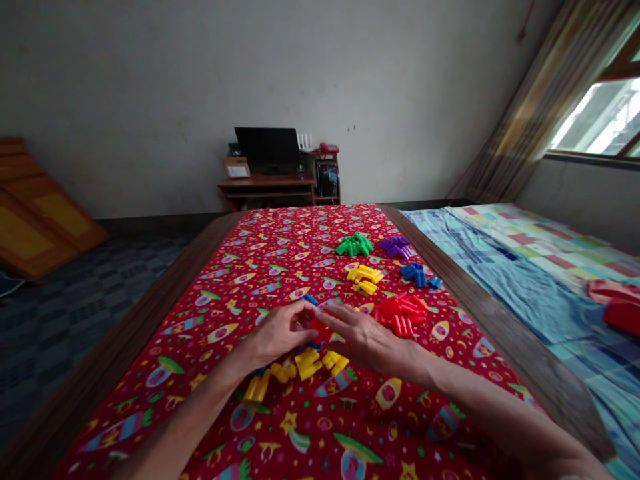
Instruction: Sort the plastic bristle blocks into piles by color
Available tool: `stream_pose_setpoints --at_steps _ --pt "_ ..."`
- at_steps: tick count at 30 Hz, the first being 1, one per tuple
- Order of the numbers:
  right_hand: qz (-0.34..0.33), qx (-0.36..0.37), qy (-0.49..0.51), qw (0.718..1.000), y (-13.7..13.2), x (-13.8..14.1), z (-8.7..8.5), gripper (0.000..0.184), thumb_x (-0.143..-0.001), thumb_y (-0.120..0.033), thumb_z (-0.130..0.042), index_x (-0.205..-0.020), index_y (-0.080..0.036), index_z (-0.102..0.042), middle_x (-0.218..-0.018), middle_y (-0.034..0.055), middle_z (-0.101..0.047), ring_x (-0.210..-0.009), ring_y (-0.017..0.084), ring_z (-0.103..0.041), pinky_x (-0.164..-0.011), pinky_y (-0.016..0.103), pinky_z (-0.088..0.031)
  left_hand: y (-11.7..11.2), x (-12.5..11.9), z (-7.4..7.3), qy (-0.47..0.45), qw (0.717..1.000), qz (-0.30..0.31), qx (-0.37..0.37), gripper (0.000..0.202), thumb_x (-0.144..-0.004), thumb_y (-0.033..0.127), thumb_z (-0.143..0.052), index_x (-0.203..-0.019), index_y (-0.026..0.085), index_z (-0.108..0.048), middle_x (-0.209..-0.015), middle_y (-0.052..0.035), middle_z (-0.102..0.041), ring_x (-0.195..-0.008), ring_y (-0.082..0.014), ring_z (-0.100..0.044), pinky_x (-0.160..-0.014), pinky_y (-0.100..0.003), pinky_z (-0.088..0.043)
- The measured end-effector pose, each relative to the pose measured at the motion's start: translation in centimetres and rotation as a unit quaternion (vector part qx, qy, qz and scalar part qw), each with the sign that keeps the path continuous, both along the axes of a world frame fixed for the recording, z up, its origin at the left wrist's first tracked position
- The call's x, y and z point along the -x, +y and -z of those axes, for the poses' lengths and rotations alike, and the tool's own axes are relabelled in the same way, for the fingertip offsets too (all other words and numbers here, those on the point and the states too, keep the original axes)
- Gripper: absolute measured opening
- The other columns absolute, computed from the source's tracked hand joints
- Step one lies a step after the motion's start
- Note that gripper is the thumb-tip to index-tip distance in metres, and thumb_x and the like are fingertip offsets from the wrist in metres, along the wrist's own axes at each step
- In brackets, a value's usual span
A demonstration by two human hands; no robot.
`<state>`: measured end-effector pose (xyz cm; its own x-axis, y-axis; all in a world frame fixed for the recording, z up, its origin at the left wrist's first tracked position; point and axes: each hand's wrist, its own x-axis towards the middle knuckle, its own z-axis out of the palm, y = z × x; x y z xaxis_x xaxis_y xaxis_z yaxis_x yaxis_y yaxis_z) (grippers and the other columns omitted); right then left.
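Observation:
My left hand (280, 331) is curved over the red cloth, thumb and fingers apart, and I see nothing held in it. Facing it, my right hand (365, 335) has its fingers stretched out flat, fingertips close to the left hand's. A blue plastic piece (311, 299) lies just beyond the left fingertips. Between the palms some pieces are partly hidden, blue and perhaps red. On the near side of the hands lie several yellow pieces (307, 363), shaped like joined short tubes. Beside the right hand is a pile of red pieces (400, 313).
Sorted by colour, further piles of green (355, 245), purple (396, 247), yellow (365, 278) and blue pieces (415, 274) lie along the table's right. A patterned red cloth (200, 353) covers the wooden table. To the right is a bed (530, 267); a desk (270, 181) with a monitor stands behind.

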<state>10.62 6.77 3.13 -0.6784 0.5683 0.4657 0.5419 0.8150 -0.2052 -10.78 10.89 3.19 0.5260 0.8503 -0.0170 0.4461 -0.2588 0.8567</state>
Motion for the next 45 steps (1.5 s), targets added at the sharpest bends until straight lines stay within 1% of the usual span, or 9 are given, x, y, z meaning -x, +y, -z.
stream_pose_setpoints --at_steps 5,11,16,22,29,33,37,41,45 --pt "0.006 -0.002 -0.001 1.000 -0.1 -1.4 0.5 0.024 -0.097 -0.022 -0.045 -0.116 -0.015 -0.057 -0.098 0.0120 -0.065 -0.085 0.019 -0.062 -0.070 0.029 -0.051 -0.6 -1.1 0.4 -0.072 0.997 0.015 0.028 0.031 -0.068 0.029 -0.065 -0.096 0.018 -0.060 -0.096 -0.0055 -0.071 -0.086 -0.0206 -0.069 -0.076 -0.031 -0.056" --pt "0.057 0.118 0.035 0.991 -1.5 -10.0 -0.9 0.022 -0.095 -0.025 -0.050 -0.112 -0.019 -0.063 -0.104 0.0106 -0.069 -0.088 0.017 -0.066 -0.074 0.026 -0.052 2.0 2.8 -1.2 0.099 0.968 -0.059 -0.223 0.022 -0.076 0.031 -0.058 -0.093 0.020 -0.067 -0.104 -0.0070 -0.071 -0.100 -0.0249 -0.066 -0.093 -0.038 -0.051" --pt "0.018 0.100 -0.016 0.995 -1.9 -14.7 0.6 0.023 -0.095 -0.023 -0.049 -0.108 -0.021 -0.067 -0.103 0.0103 -0.070 -0.095 0.018 -0.065 -0.080 0.029 -0.053 4.0 4.3 1.0 0.175 0.950 -0.064 -0.252 0.026 -0.077 0.028 -0.055 -0.099 0.021 -0.067 -0.110 -0.0079 -0.070 -0.108 -0.0254 -0.063 -0.098 -0.039 -0.048" --pt "0.058 0.001 0.006 0.998 -1.4 -15.3 2.1 0.024 -0.094 -0.021 -0.048 -0.109 -0.023 -0.067 -0.110 0.0123 -0.068 -0.102 0.021 -0.062 -0.078 0.032 -0.054 4.3 3.9 3.6 0.238 0.945 -0.048 -0.218 0.041 -0.082 0.032 -0.052 -0.119 0.019 -0.061 -0.124 -0.0103 -0.064 -0.117 -0.0246 -0.058 -0.102 -0.038 -0.045" --pt "0.015 0.063 0.031 0.997 -1.4 -13.6 0.1 0.024 -0.095 -0.020 -0.046 -0.110 -0.019 -0.064 -0.103 0.0123 -0.069 -0.096 0.019 -0.062 -0.079 0.031 -0.053 3.3 4.9 3.2 0.375 0.911 -0.070 -0.158 0.056 -0.076 0.042 -0.061 -0.127 0.017 -0.058 -0.131 -0.0158 -0.059 -0.125 -0.0335 -0.052 -0.105 -0.045 -0.041" --pt "-0.004 0.067 0.042 0.997 -0.9 -9.9 -1.1 0.024 -0.096 -0.019 -0.043 -0.111 -0.016 -0.062 -0.096 0.0118 -0.070 -0.088 0.018 -0.064 -0.075 0.030 -0.053 3.5 3.9 2.4 0.247 0.952 -0.069 -0.165 0.050 -0.076 0.038 -0.061 -0.123 0.021 -0.060 -0.122 -0.0101 -0.066 -0.114 -0.0288 -0.061 -0.098 -0.041 -0.048" --pt "-0.025 0.047 0.050 0.997 0.1 -4.9 -1.6 0.032 -0.096 -0.021 -0.046 -0.126 -0.015 -0.055 -0.116 0.0153 -0.065 -0.103 0.019 -0.063 -0.082 0.031 -0.053 2.4 1.4 1.5 0.006 0.994 -0.079 -0.077 0.063 -0.073 0.044 -0.067 -0.129 0.020 -0.053 -0.119 -0.0105 -0.067 -0.110 -0.0275 -0.063 -0.089 -0.039 -0.053" --pt "-0.048 0.010 0.012 0.999 1.1 -1.1 -1.4 0.048 -0.095 -0.023 -0.048 -0.141 -0.014 -0.038 -0.131 0.0200 -0.055 -0.118 0.024 -0.056 -0.091 0.037 -0.051 -0.1 -1.1 1.1 -0.172 0.979 -0.060 0.092 0.081 -0.068 0.050 -0.073 -0.136 0.019 -0.041 -0.116 -0.0111 -0.068 -0.109 -0.0275 -0.064 -0.085 -0.035 -0.055" --pt "-0.070 0.005 0.020 0.997 1.4 -0.3 -1.1 0.042 -0.096 -0.028 -0.048 -0.136 -0.016 -0.042 -0.121 0.0162 -0.061 -0.111 0.022 -0.058 -0.090 0.036 -0.051 -1.5 -2.3 1.2 -0.221 0.960 -0.058 0.163 0.087 -0.066 0.055 -0.076 -0.137 0.019 -0.041 -0.120 -0.0132 -0.066 -0.108 -0.0298 -0.065 -0.081 -0.034 -0.056"
